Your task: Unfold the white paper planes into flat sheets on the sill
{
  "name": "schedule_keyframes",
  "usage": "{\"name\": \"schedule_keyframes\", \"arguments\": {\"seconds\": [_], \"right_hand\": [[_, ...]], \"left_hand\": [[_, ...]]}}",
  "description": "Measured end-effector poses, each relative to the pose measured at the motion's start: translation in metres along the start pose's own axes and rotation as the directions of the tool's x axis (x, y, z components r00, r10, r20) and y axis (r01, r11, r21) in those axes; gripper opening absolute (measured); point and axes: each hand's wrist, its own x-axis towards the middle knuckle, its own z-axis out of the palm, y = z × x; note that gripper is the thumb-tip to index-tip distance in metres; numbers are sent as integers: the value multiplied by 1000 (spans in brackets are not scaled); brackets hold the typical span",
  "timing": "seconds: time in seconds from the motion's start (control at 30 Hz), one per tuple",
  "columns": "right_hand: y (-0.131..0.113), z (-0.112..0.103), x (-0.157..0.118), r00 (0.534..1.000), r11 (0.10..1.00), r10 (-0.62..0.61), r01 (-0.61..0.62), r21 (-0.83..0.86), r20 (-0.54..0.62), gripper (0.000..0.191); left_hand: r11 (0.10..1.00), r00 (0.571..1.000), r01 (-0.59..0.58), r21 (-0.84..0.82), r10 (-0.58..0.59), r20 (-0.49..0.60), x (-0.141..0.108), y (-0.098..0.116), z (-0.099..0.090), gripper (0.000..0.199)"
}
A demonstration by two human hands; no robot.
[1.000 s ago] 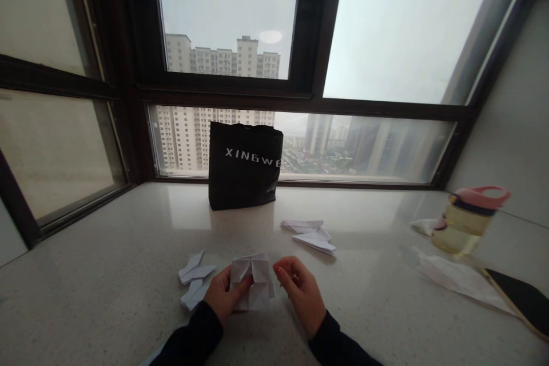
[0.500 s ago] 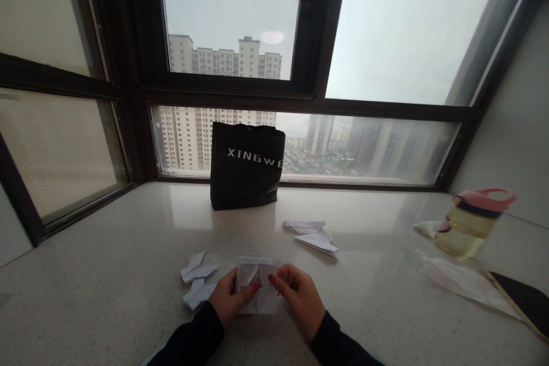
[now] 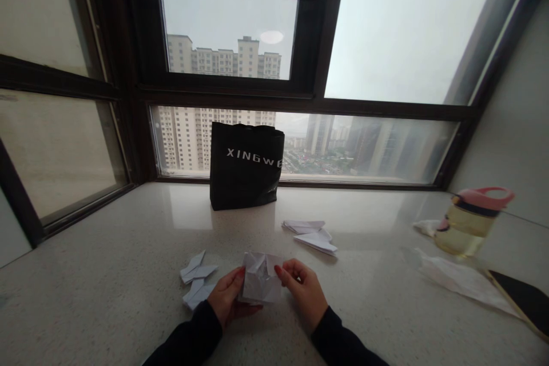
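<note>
A folded white paper (image 3: 261,285) is held between my two hands above the pale speckled counter. My left hand (image 3: 227,297) grips its left side, thumb on the front edge and fingers beneath. At the upper right edge, my right hand (image 3: 303,291) pinches the paper between thumb and index finger. Folded paper pieces (image 3: 198,269) lie left of my left hand, some partly behind it. Further back on the right are folded white papers (image 3: 315,238) with pointed ends.
A black bag (image 3: 246,166) stands near the window. On the right are a bottle with a pink lid (image 3: 467,226), a crumpled white tissue (image 3: 458,280) and a dark flat object (image 3: 521,297) at the edge. The counter (image 3: 107,263) spans the view.
The paper has shifted slightly right and tilted, with its folds opened more. My left thumb has moved from its middle to the left edge, and my left fingers now show below.
</note>
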Motion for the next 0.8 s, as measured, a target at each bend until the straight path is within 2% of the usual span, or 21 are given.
{"name": "schedule_keyframes", "arguments": {"seconds": [0.23,0.3,0.43,0.53,0.6,0.7,0.8], "right_hand": [[2,2,-2,999,999,24,-23,-32,21,34],[1,2,-3,1000,999,23,-22,-34,21,33],[-2,3,-3,998,999,-31,29,-41,-50,31],[-3,2,-2,998,999,-19,21,-34,55,32],[-2,1,-2,991,998,-6,15,-66,132,29],[-2,2,-3,990,988,-13,35,-150,143,31],[-2,5,-5,979,981,2,38,-190,205,30]], "left_hand": [[999,998,33,-9,-33,54,-6,7,11,49],[999,999,3,47,-5,52,-6,6,13,46],[990,997,-73,124,71,22,-6,3,14,44],[976,990,-138,169,134,34,-5,4,11,46],[937,976,-216,276,199,89,-3,6,7,44],[842,936,-351,410,299,188,-1,8,3,36],[816,932,-362,449,312,185,1,7,1,34]]}}
